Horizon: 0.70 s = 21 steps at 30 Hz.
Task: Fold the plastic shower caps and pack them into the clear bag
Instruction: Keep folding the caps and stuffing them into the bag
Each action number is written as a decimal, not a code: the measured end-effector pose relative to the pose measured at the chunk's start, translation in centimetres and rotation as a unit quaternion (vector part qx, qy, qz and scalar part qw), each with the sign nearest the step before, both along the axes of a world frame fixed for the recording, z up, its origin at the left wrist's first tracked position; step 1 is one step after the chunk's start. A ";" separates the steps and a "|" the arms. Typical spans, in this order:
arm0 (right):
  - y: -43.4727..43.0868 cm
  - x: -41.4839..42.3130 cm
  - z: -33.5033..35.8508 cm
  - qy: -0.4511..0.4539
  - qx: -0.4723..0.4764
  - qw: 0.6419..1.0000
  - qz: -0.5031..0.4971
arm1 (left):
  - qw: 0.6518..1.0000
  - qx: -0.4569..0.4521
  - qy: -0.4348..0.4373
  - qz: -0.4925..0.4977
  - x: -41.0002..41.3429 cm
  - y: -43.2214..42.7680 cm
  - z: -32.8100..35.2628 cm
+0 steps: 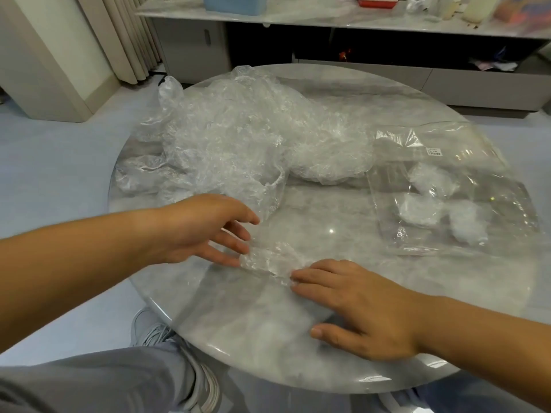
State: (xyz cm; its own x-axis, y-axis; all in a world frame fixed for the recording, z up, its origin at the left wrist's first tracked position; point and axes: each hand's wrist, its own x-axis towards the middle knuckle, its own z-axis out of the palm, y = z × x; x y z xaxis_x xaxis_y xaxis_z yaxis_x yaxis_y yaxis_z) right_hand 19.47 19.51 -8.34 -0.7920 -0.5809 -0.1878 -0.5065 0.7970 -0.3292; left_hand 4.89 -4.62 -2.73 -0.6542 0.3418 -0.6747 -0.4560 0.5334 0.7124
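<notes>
Cap [268,259] crinkled, clear, flattened between both hands' fingertips.

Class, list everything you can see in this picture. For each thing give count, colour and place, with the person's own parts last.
table: one, grey marbled, round, centre.
loose shower caps: one heap, too tangled to count, clear, table's far left.
shower cap: one, clear, crumpled, between the hands.
clear bag: one, transparent, flat on the table's right side.
folded caps: about three, whitish, inside the clear bag.
label: one, white, on the bag.
sideboard: one, pale grey, behind the table.
blue box: one, on the sideboard.
curtain: one, beige, top left.
shoe: one, grey, below the table's near-left edge.
left hand: one, fingers straight, touching the cap.
right hand: one, flat, fingertips pressing the cap.
</notes>
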 end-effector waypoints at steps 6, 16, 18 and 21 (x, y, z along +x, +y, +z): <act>-0.5 -0.6 0.3 -0.015 -0.007 1.000 -0.023 | 0.992 -0.091 0.067 -0.064 0.7 -0.1 -1.2; -0.4 -1.3 0.0 -0.002 0.064 0.998 -0.018 | 0.991 0.083 -0.011 0.100 2.3 1.2 -0.3; -0.4 -1.2 0.0 0.002 0.061 0.998 -0.021 | 0.984 0.111 -0.015 0.140 3.1 1.6 0.1; 0.0 -0.6 0.1 0.012 0.063 0.998 -0.017 | 0.979 0.123 -0.069 0.147 4.7 2.0 -0.1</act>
State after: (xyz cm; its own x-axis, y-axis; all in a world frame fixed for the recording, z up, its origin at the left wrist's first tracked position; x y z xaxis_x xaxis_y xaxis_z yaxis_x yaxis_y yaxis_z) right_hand 18.88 19.50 -8.22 -0.8154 -0.5274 -0.2388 -0.4857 0.8477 -0.2135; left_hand 9.56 -2.60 -2.83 -0.6569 0.3149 -0.6851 -0.6655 0.1848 0.7231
